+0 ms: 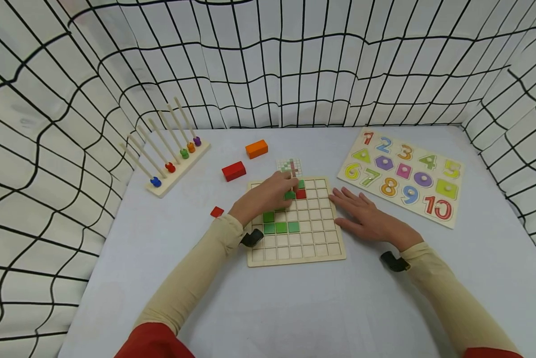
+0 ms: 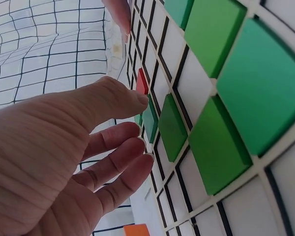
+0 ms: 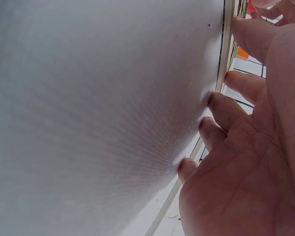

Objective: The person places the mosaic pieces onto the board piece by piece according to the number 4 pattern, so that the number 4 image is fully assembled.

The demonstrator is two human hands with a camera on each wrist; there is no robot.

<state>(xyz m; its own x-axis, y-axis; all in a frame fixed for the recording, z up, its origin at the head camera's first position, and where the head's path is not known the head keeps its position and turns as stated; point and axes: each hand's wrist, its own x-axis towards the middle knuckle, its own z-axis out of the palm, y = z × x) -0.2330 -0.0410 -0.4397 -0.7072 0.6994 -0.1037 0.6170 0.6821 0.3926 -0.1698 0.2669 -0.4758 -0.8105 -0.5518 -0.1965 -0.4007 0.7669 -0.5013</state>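
A light wooden grid board (image 1: 310,248) lies on the table, with several green tiles (image 1: 269,228) and one red tile (image 1: 300,194) in its cells. My left hand (image 1: 269,193) reaches over the board's upper part. Its thumb tip is by a teal-green tile (image 2: 150,120) beside the red one. The other fingers are loosely bent, and the index finger is mostly hidden in the left wrist view. My right hand (image 1: 368,216) lies flat at the board's right edge, fingers spread, fingertips touching the edge (image 3: 226,49). Beyond the board lies a small pattern card (image 1: 296,164), partly covered.
A loose red tile (image 1: 217,212) lies left of the board. Behind it are a red block (image 1: 234,171) and an orange block (image 1: 256,148). A peg stand with coloured beads (image 1: 178,166) stands at the left, a number puzzle (image 1: 402,174) at the right. Black netting surrounds the table.
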